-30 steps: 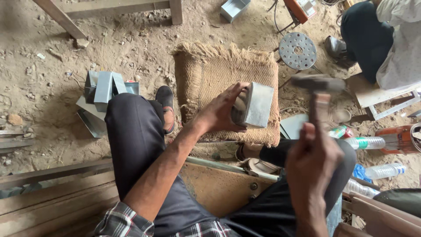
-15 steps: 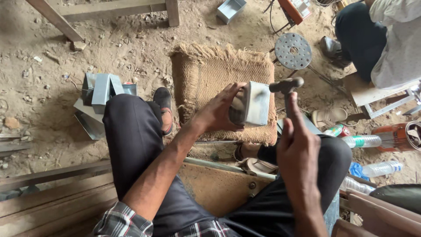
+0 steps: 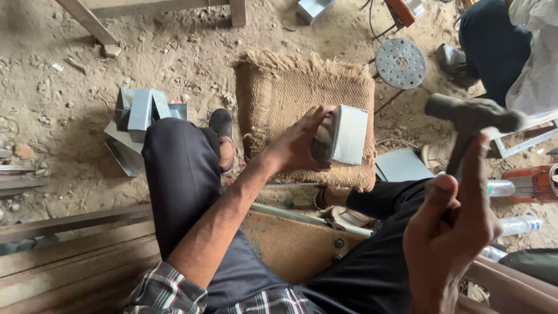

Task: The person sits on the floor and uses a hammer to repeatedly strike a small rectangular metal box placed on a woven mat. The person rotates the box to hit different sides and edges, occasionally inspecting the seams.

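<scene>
A pile of folded grey sheet-metal pieces is seen on the sandy ground. A round perforated metal disc is set near clear plastic bottles.

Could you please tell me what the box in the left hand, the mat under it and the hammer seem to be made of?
The box in the left hand looks like thin sheet metal: grey, dull sheen, sharp folded edges. The mat appears to be coarse woven fibre, perhaps jute: tan, frayed fringe. The hammer in the right hand has a dark, matt head, probably steel; its handle's material is unclear.

My grey sheet-metal box sits tilted on the burlap pad; the dark-headed hammer is raised beside it.
</scene>
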